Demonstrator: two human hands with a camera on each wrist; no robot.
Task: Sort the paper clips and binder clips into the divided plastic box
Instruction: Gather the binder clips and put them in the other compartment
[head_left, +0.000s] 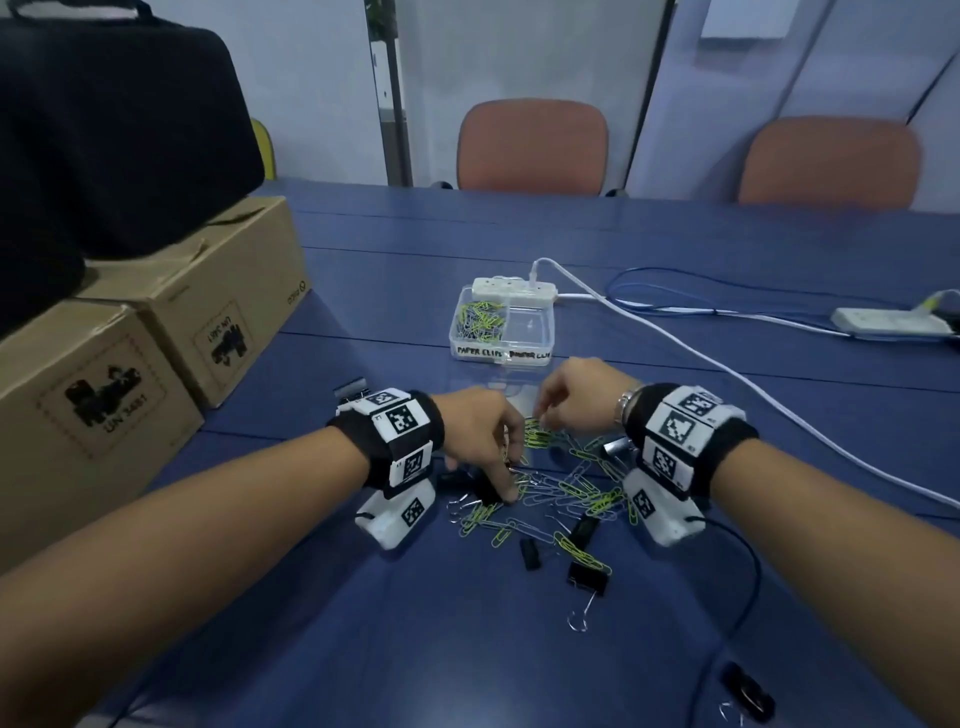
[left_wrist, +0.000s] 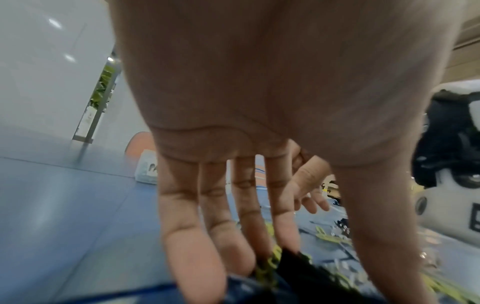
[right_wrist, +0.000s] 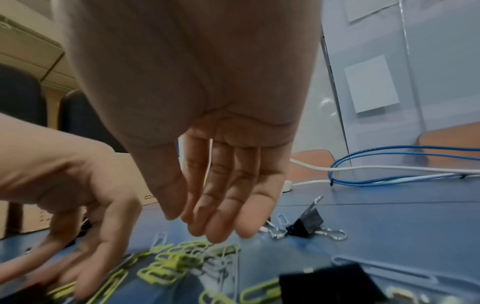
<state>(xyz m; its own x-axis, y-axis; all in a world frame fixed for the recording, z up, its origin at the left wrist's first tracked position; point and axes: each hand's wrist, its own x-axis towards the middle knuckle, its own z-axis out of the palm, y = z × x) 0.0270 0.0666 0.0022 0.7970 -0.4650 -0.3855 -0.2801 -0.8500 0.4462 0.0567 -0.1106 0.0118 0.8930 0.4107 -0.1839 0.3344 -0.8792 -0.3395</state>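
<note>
A clear divided box (head_left: 530, 340) stands mid-table; its left compartment holds paper clips (head_left: 480, 317) and the right one looks bare. In front of it lies a loose pile of yellow-green and pale paper clips (head_left: 566, 493) (right_wrist: 176, 265) mixed with black binder clips (head_left: 587, 576) (right_wrist: 307, 223). My left hand (head_left: 506, 478) (left_wrist: 233, 236) reaches down with straight fingers, its tips touching clips and a black binder clip (head_left: 488, 491) at the pile's left edge. My right hand (head_left: 540, 415) (right_wrist: 207, 222) hovers just above the pile's far side, fingers relaxed and holding nothing.
Two cardboard boxes (head_left: 156, 353) with a black bag (head_left: 104, 130) on top fill the left. A white power strip (head_left: 514, 288) sits behind the box, with white cable (head_left: 727, 374) and blue cable (head_left: 675, 306) running right. Stray binder clips lie at left (head_left: 353, 387) and near right (head_left: 748, 686).
</note>
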